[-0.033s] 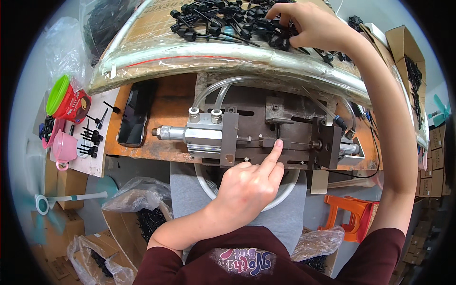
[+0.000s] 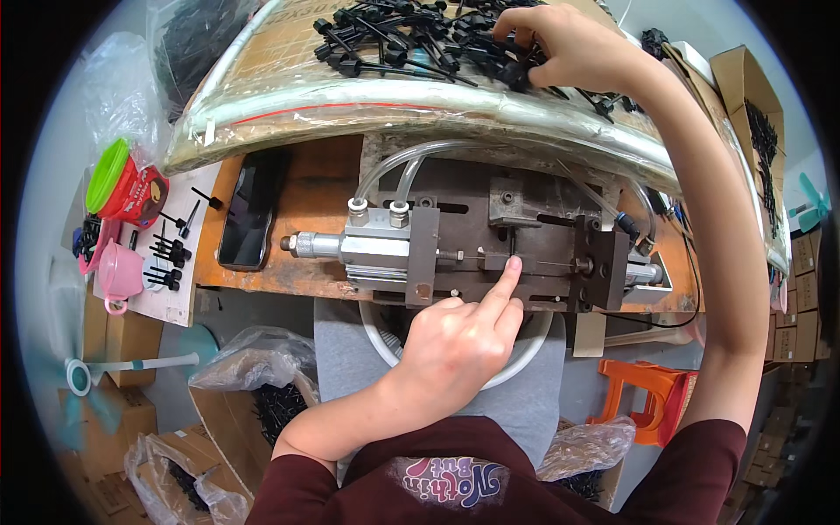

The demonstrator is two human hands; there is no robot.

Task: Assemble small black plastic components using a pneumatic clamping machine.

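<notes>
My left hand (image 2: 464, 337) reaches over the metal fixture with its index finger stretched out and the other fingers curled. That fingertip presses on a small dark block (image 2: 495, 262) in the middle of the fixture, where a thin black rod (image 2: 514, 238) stands just beyond it. Up at the heap of black plastic parts (image 2: 394, 39), my right hand (image 2: 577, 48) curves its fingers and thumb around a black knob-headed part (image 2: 514, 75). The hand partly hides its grip. The heap's parts have thin stems and thick heads.
A silver air cylinder (image 2: 376, 249) with clear hoses sits left on the fixture, beside a black phone (image 2: 249, 210). Further left are a red tub (image 2: 131, 192), a pink cup (image 2: 120, 269) and several loose black parts. An orange stool (image 2: 643, 402) stands lower right.
The black part at my right thumb has turned slightly, and the thumb and fingers have shifted a little. My left hand stays in place on the fixture.
</notes>
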